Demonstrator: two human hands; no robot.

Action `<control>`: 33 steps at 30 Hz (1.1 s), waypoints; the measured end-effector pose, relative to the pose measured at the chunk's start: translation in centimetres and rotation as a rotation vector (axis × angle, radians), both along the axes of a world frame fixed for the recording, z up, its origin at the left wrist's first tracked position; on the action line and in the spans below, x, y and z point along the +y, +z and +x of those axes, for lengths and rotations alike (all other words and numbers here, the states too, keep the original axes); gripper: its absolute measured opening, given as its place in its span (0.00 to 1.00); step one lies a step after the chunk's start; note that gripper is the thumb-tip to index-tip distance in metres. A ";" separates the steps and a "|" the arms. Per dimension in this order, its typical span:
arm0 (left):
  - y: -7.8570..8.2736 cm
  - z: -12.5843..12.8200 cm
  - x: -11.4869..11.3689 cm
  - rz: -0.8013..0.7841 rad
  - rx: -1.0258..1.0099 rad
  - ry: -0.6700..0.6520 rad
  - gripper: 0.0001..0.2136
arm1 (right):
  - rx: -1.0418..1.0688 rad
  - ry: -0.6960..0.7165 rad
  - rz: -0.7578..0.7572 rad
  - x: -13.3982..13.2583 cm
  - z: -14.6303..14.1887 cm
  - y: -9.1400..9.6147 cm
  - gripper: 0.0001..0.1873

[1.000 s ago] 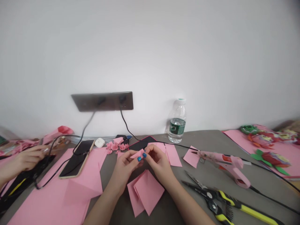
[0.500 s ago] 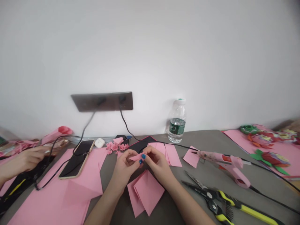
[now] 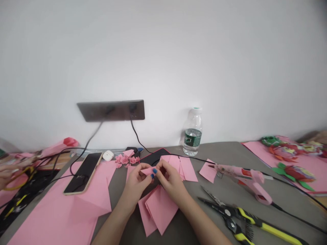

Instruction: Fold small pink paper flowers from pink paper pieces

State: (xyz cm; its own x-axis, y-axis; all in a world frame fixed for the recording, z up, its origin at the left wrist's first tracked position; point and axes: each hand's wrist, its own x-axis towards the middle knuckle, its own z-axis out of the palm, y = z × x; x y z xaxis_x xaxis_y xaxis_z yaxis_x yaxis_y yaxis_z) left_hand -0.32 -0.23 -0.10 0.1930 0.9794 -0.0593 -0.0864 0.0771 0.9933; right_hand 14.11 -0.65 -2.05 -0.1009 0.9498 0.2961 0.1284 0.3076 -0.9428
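My left hand and my right hand meet above the grey table, both pinching one small folded pink paper piece between fingertips. Blue-painted nails show at the pinch. Just under the hands lie cut pink paper squares. More pink squares lie just behind the right hand.
A phone on a cable rests on large pink sheets at left. Small pink paper flowers and white earbuds case sit near the wall. A water bottle, pink glue gun and yellow-handled pliers lie right. Another person's hand is far left.
My hands have kept turning the small pink piece and sunk slightly toward the table. The other person's hand at far left has pulled back leftward, and the black cable there has shifted.
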 end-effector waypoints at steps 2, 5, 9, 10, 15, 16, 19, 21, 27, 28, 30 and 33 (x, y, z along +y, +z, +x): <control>-0.1 -0.1 0.1 0.005 0.007 -0.005 0.11 | -0.045 0.003 0.030 -0.1 0.0 -0.1 0.10; 0.0 -0.3 0.1 0.010 0.040 0.044 0.13 | -0.114 -0.002 0.065 -0.1 0.0 -0.2 0.11; 0.2 -0.4 0.0 -0.017 0.026 0.051 0.14 | -0.215 -0.007 0.082 -0.2 0.1 -0.1 0.14; 0.2 -0.4 0.0 -0.025 0.010 0.044 0.14 | -0.236 -0.011 0.085 -0.2 0.2 -0.1 0.14; 0.2 -0.5 0.0 -0.052 -0.024 0.035 0.15 | -0.234 -0.034 0.104 -0.2 0.2 -0.1 0.16; 0.2 -0.5 0.0 -0.054 -0.025 0.032 0.15 | -0.220 -0.029 0.107 -0.2 0.2 -0.1 0.16; 0.2 -0.5 0.0 -0.058 -0.026 0.028 0.14 | -0.179 -0.009 0.110 -0.2 0.2 0.0 0.16; 0.1 -0.4 0.0 -0.039 -0.035 0.026 0.12 | -0.154 -0.009 0.114 -0.2 0.1 0.0 0.16; -0.6 -0.6 -0.1 -0.019 -0.057 -0.015 0.10 | -0.109 -0.012 0.123 -0.2 0.0 -0.1 0.16; -0.7 -0.6 0.0 -0.014 -0.050 -0.017 0.10 | -0.106 -0.004 0.121 -0.3 0.0 -0.1 0.17; -0.9 -0.7 0.1 -0.014 -0.043 -0.006 0.09 | -0.095 0.015 0.107 -0.3 0.0 -0.1 0.17; -1.0 -0.7 0.3 -0.026 -0.085 0.031 0.10 | -0.091 0.051 0.100 -0.4 0.0 -0.2 0.14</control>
State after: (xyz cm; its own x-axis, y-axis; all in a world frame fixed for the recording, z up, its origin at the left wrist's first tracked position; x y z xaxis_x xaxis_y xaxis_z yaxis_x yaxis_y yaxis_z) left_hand -1.01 0.09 -1.13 0.1680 0.9833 -0.0699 -0.1730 0.0992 0.9799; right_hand 14.14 -1.03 -2.22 -0.1793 0.9089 0.3765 0.1932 0.4078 -0.8924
